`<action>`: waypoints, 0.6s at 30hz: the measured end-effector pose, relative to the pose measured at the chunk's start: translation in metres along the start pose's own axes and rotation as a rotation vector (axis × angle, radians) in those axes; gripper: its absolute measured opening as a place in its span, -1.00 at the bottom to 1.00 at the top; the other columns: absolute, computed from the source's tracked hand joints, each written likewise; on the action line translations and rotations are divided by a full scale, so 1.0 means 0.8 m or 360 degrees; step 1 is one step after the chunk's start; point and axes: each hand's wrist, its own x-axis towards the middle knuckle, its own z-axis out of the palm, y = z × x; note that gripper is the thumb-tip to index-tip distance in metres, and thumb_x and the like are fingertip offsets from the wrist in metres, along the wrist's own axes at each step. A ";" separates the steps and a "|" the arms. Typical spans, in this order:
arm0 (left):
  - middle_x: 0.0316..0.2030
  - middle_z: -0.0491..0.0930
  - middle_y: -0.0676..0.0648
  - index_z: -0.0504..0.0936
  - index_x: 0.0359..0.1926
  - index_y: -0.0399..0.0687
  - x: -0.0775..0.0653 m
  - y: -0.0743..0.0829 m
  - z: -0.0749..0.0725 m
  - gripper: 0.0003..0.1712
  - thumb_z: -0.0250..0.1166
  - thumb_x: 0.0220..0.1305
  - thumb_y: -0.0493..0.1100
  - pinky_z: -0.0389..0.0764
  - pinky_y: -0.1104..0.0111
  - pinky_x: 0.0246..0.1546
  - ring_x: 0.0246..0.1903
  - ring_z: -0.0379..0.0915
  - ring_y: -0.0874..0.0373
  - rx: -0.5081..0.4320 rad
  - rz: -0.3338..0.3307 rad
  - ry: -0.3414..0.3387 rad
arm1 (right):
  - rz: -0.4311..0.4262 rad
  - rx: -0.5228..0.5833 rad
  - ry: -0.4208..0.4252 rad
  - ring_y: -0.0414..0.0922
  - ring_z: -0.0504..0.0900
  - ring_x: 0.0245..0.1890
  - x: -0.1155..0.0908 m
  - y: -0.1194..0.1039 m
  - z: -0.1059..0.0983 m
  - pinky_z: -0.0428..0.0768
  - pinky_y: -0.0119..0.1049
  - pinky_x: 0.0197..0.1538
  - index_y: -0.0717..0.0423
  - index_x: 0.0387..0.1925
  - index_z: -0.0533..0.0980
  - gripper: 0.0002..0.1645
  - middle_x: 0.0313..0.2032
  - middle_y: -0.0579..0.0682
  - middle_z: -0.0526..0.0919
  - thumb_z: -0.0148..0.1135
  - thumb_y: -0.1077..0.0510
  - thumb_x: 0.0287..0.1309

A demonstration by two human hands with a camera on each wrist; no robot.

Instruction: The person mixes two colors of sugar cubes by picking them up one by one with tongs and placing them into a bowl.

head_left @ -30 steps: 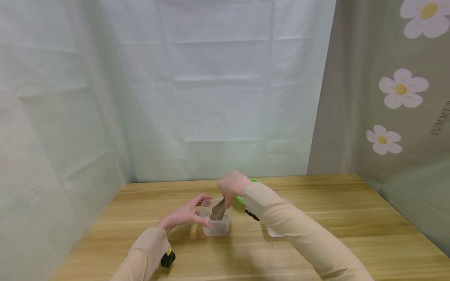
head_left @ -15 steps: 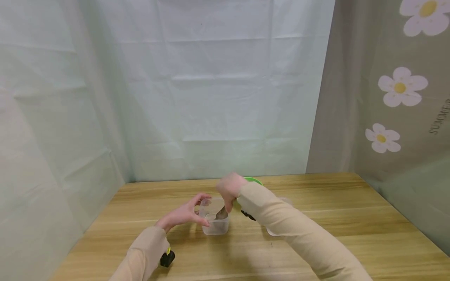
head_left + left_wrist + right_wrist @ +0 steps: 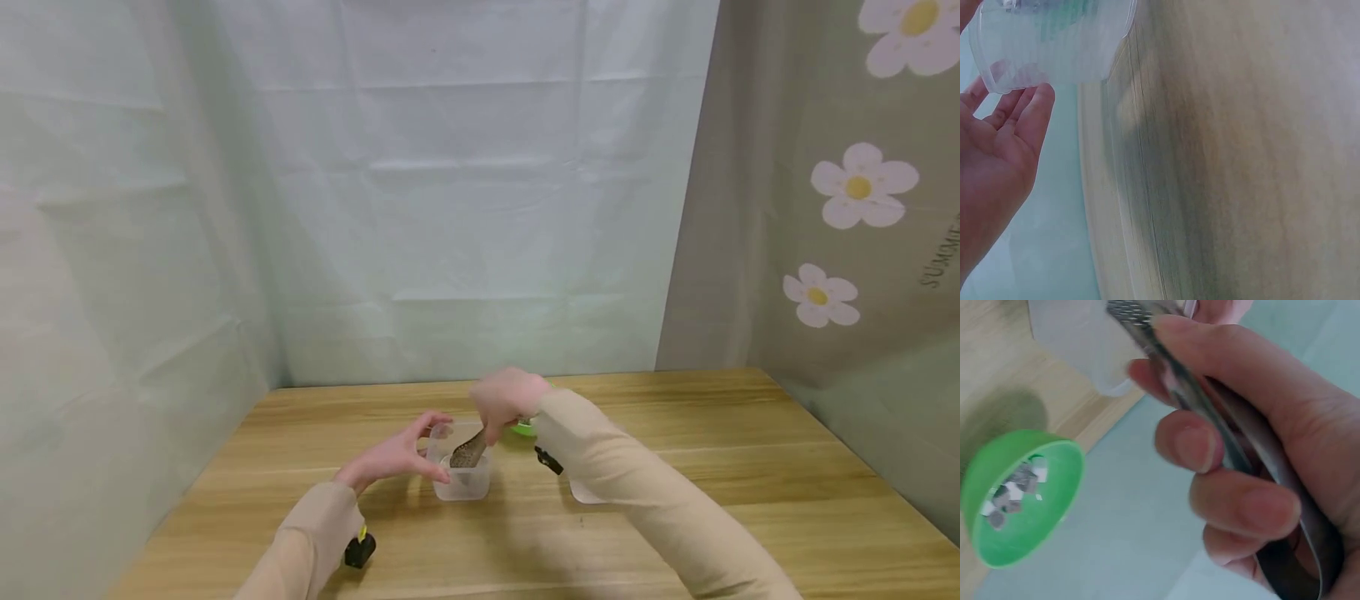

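In the head view, my left hand (image 3: 397, 454) holds a clear plastic container (image 3: 462, 487) from its left side, thumb in front and fingers behind. My right hand (image 3: 510, 400) grips a pair of metal tongs (image 3: 468, 452), whose broad, dimpled ends point down into that container. The right wrist view shows the tongs' bent strip (image 3: 1291, 575) in the palm, with the fingers curled around both arms. Near the right hand stands a green bowl (image 3: 1029, 544) with several small grey and white pieces (image 3: 1016, 487) in it. What lies inside the container cannot be made out.
A second clear container (image 3: 587, 493) sits to the right, mostly hidden under my right forearm. The wooden table (image 3: 750, 467) meets pale cloth (image 3: 480, 233) at the back and left. A flowered curtain (image 3: 855, 217) hangs at the right.
The tongs stay at the container but have turned and tilted, showing their dimpled side again. My right hand has shifted slightly right. The left hand and the container have hardly moved.
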 end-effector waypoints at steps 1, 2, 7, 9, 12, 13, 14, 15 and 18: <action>-0.08 0.00 -0.04 0.00 -0.06 0.20 0.001 0.000 0.000 -0.19 0.25 -0.41 -0.12 0.20 0.25 -0.36 -0.13 -0.09 0.10 -0.0001 -0.0001 0.0000 | -0.0027 0.0036 0.0031 -0.26 0.08 -0.97 -0.001 0.004 0.002 0.07 -0.45 -0.88 -0.03 -0.96 0.37 -0.78 -1.01 -0.15 0.15 0.15 0.00 -0.52; -0.08 0.00 -0.04 0.01 -0.06 0.21 0.001 0.000 0.000 -0.19 0.25 -0.42 -0.11 0.19 0.25 -0.36 -0.13 -0.09 0.10 0.0003 -0.0005 0.0004 | -0.0052 0.0070 0.0056 -0.27 0.09 -0.97 -0.002 0.009 0.005 0.08 -0.45 -0.88 -0.06 -0.94 0.40 -0.80 -1.00 -0.16 0.17 0.16 -0.01 -0.51; -0.09 0.02 -0.04 0.02 -0.07 0.22 0.002 0.005 0.001 -0.18 0.27 -0.45 -0.09 0.18 0.25 -0.35 -0.14 -0.07 0.11 0.0018 -0.0015 0.0019 | -0.0169 0.0199 0.0190 -0.30 0.11 -0.95 -0.010 0.031 0.020 0.07 -0.47 -0.88 -0.21 -0.85 0.45 -0.87 -0.95 -0.15 0.28 0.13 -0.10 -0.49; -0.09 0.02 -0.05 0.02 -0.07 0.22 0.002 0.006 0.001 -0.18 0.27 -0.46 -0.08 0.19 0.25 -0.35 -0.14 -0.06 0.11 0.0032 -0.0013 0.0025 | -0.0212 0.0236 0.0247 -0.30 0.09 -0.94 -0.013 0.039 0.025 0.04 -0.49 -0.87 -0.20 -0.87 0.44 -0.81 -0.95 -0.16 0.27 0.09 -0.16 -0.50; -0.10 0.03 -0.05 0.02 -0.08 0.22 0.002 0.006 0.000 -0.18 0.27 -0.46 -0.08 0.19 0.26 -0.36 -0.14 -0.06 0.11 0.0053 -0.0013 0.0034 | -0.0275 0.0310 0.0329 -0.30 0.08 -0.94 -0.018 0.050 0.033 0.01 -0.49 -0.86 -0.15 -0.91 0.40 -0.69 -0.96 -0.19 0.21 0.01 -0.24 -0.50; -0.10 0.03 -0.04 0.03 -0.08 0.23 0.002 0.006 0.000 -0.18 0.27 -0.46 -0.08 0.18 0.26 -0.35 -0.14 -0.06 0.12 0.0051 -0.0018 0.0036 | -0.0293 0.0336 0.0355 -0.30 0.08 -0.94 -0.019 0.054 0.036 0.01 -0.49 -0.85 -0.12 -0.94 0.37 -0.65 -0.97 -0.19 0.19 0.00 -0.25 -0.49; -0.10 0.03 -0.04 0.02 -0.08 0.23 0.002 0.006 0.000 -0.18 0.27 -0.46 -0.08 0.18 0.27 -0.35 -0.14 -0.06 0.12 0.0056 -0.0017 0.0038 | -0.0308 0.0363 0.0379 -0.30 0.08 -0.94 -0.020 0.057 0.039 0.01 -0.49 -0.85 -0.09 -0.96 0.31 -0.62 -0.97 -0.20 0.16 -0.01 -0.24 -0.47; -0.10 0.03 -0.03 0.03 -0.08 0.23 0.002 0.006 0.000 -0.18 0.27 -0.46 -0.07 0.18 0.27 -0.35 -0.14 -0.06 0.12 0.0058 -0.0018 0.0040 | -0.0327 0.0391 0.0404 -0.31 0.08 -0.94 -0.021 0.059 0.042 0.01 -0.50 -0.84 -0.08 -0.96 0.29 -0.62 -0.98 -0.21 0.16 -0.01 -0.23 -0.45; -0.10 0.04 0.01 0.03 -0.08 0.25 0.002 0.006 0.000 -0.18 0.27 -0.48 -0.05 0.19 0.29 -0.36 -0.14 -0.06 0.14 0.0069 -0.0041 0.0046 | -0.0366 0.0424 0.0474 -0.32 0.08 -0.93 -0.022 0.066 0.051 0.03 -0.50 -0.83 -0.10 -0.93 0.28 -0.65 -0.98 -0.23 0.15 -0.01 -0.20 -0.40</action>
